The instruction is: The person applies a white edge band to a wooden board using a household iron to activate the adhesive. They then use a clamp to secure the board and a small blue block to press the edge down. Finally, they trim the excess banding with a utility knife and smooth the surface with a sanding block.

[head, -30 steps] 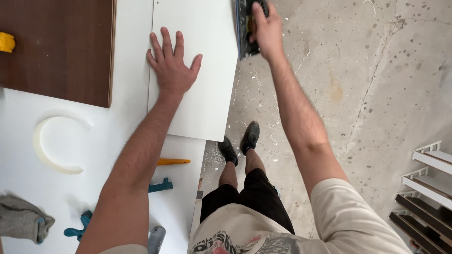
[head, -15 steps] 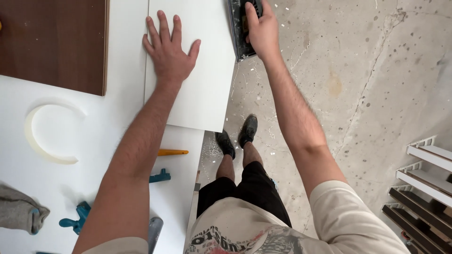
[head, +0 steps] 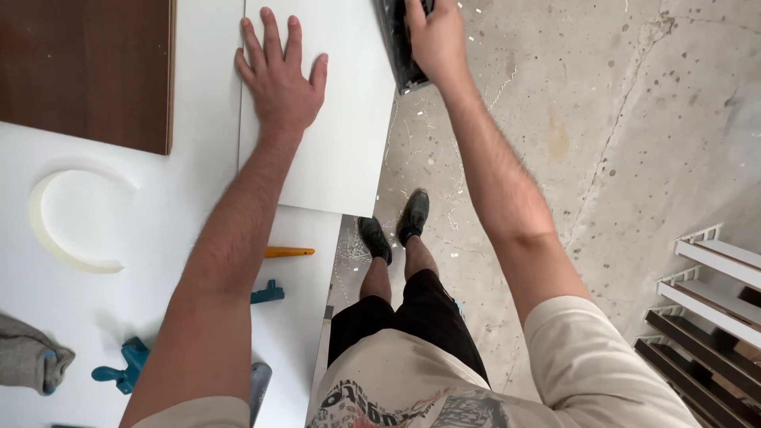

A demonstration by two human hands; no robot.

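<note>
**Flat palm on white panel, other hand on dark tool at the edge**

While only the head view is available, everything below comes from it. Left hand (head: 279, 79) lies fully open, fingers spread, palm flat on the white panel (head: 333, 150), holding nothing, just pressing down. Right hand (head: 434, 36) sits at 12 o'clock of the frame, fingers curled closed around a dark power tool (head: 399, 47) that rides the panel's right edge; tool is partly cut off by the frame top, exact type unclear. Panel overhangs the white worktable (head: 119, 317) toward 3 o'clock, near corner hanging over the concrete floor (head: 634, 158).

Risks, as judgement: overhanging panel could slide or tip if the flat palm eases off, since nothing else visibly clamps it. Tool could skip off the edge if the right wrist rolls. Feet in dark shoes (head: 396, 226) stand right under the overhang, among shavings.

Pose: both arms stretched forward, nearly straight, left forearm running from 7 toward 12, right from 5 toward 12.

Around: brown board (head: 87, 71) at 10 o'clock, white arc cut-out (head: 55, 238) at 9, orange pencil (head: 287, 252), teal clamps (head: 119, 372), grey cloth (head: 28, 363), stacked strips (head: 705, 301) at 4.
</note>
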